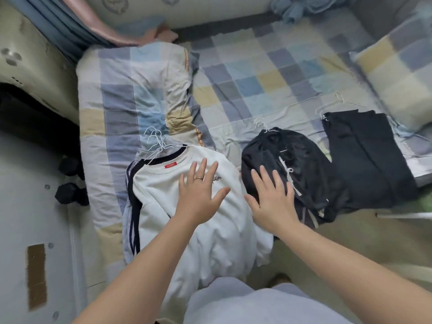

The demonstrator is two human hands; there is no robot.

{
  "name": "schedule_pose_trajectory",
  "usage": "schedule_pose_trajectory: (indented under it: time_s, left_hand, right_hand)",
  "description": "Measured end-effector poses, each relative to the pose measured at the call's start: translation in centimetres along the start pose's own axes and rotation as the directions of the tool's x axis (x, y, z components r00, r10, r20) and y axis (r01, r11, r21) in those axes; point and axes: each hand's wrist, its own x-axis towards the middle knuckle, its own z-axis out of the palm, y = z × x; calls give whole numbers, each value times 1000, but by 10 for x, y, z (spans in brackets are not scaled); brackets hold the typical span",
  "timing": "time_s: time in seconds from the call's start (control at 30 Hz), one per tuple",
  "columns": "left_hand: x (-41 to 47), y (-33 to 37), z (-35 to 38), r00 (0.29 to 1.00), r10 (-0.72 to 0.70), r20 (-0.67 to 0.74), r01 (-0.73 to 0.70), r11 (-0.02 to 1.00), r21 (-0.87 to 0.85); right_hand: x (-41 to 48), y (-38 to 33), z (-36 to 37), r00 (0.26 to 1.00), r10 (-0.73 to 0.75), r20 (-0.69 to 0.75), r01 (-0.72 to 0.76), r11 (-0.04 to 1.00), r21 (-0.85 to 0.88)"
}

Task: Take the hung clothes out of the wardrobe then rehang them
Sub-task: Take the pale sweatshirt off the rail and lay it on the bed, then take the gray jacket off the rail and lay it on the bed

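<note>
From the head camera, we look down on a bed where the hung clothes lie in three heaps on a checked sheet (257,73). The wardrobe itself is out of frame.

Nearest the bed's edge is a white sweatshirt (163,195) topping a stack of tops, with a bunch of white wire hangers (154,141) poking out at the collars. Just beside it lies a crumpled black heap (304,164), and further right a flat pile of dark trousers (364,160). Both show hanger hooks at their far ends.

We judge the taking-out half is done or close to it, with rehanging to come. That next move calls for gathering one heap's hooks in a firm grip, so the garments lift together without sliding off the thin wire.

The left hand (201,190), a ring on one finger, is palm down over the sweatshirt's chest with fingers spread and holding nothing. The right hand (272,199) matches it, splayed over the near edge of the black heap. Whether either palm presses the cloth or hovers above it, we cannot tell. Both forearms reach straight forward from the bottom of the frame.
</note>
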Motion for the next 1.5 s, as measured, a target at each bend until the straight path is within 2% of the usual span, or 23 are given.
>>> schedule_pose_trajectory:
  time_s: [0.23, 0.43, 0.6, 0.73, 0.87, 0.93, 1.0, 1.13, 1.33, 1.5]
  left_hand:
    - [-29, 115, 33, 970, 233, 65, -238, 966, 98]
    - [-58, 238, 91, 899, 417, 132, -435, 883, 175]
    - [-93, 346, 154, 799, 569, 193, -600, 771, 213]
    - [-128, 434, 212, 691, 671, 271, -721, 666, 191]
    - [-169, 515, 264, 549, 738, 392, -831, 534, 159]
    - [-191, 555, 293, 434, 784, 444, -897, 424, 128]
    - [-202, 581, 310, 361, 810, 463, -929, 356, 101]
    - [-245, 646, 362, 139, 819, 556, -987, 160, 11]
    - [-307, 744, 442, -194, 752, 630, -979, -106, -174]
    - [-359, 833, 498, -470, 638, 611, -883, -344, -320]
  right_hand:
    - [-97, 96, -23, 960, 222, -171, -213, 974, 71]
    - [-188, 199, -25, 875, 419, -241, -372, 902, 218]
    - [-279, 298, -13, 807, 540, -240, -480, 836, 267]
    - [-354, 369, 1, 703, 669, -240, -581, 736, 348]
    - [-429, 419, 14, 555, 805, -209, -687, 585, 431]
    - [-467, 442, 25, 447, 876, -183, -732, 476, 488]
    - [-489, 455, 31, 382, 906, -182, -739, 418, 529]
    - [-546, 484, 53, 139, 985, -104, -763, 174, 623]
    - [-613, 531, 71, -192, 981, -30, -759, -129, 638]
    - [-658, 574, 68, -436, 899, 38, -702, -367, 610]
